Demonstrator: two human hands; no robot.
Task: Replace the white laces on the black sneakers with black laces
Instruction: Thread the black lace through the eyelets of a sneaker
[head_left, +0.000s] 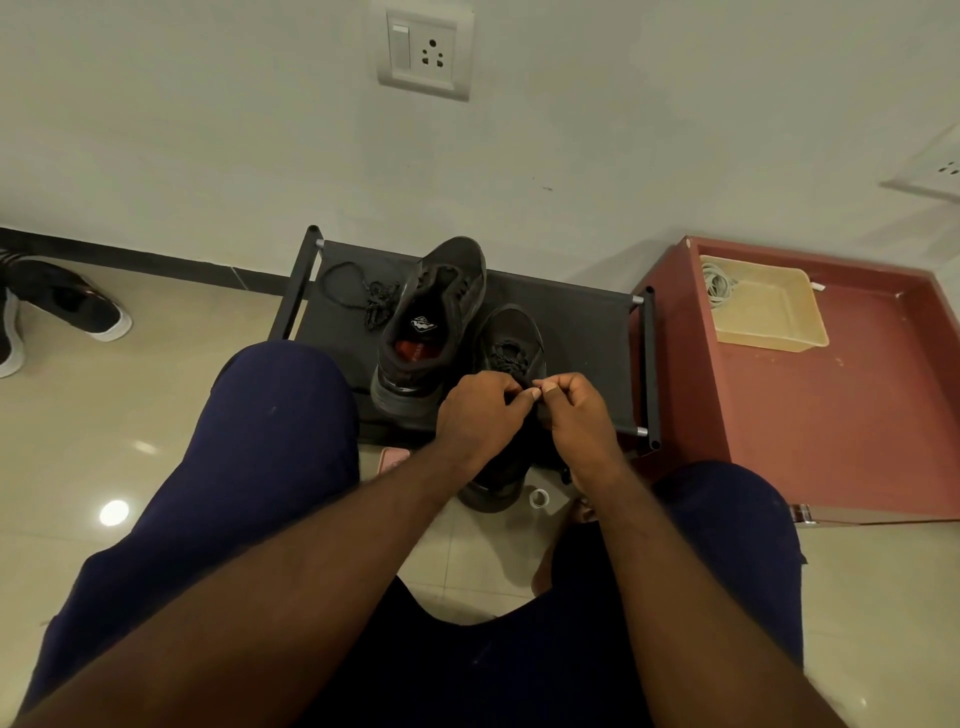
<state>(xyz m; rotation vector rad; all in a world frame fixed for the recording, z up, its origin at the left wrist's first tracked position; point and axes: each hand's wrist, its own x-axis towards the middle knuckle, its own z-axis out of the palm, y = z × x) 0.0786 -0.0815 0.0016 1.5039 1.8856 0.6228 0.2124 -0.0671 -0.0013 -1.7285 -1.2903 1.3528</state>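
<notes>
Two black sneakers stand on a low black rack (587, 322). The left sneaker (431, 317) has no lace in it and shows its red insole. The right sneaker (511, 343) carries a black lace in its upper eyelets; its heel half is hidden behind my hands. My left hand (478, 415) and my right hand (576, 415) meet over this shoe's tongue, and each pinches the black lace with its fingertips. A loose black lace (371, 296) lies bunched on the rack to the left. White laces (719, 283) lie in a beige tray.
A red cabinet top (831, 415) at the right holds the beige tray (769, 332). Another black shoe with a white sole (78, 306) lies on the tiled floor at far left. A small white ring (539, 498) and a pink object (392, 458) lie near the rack.
</notes>
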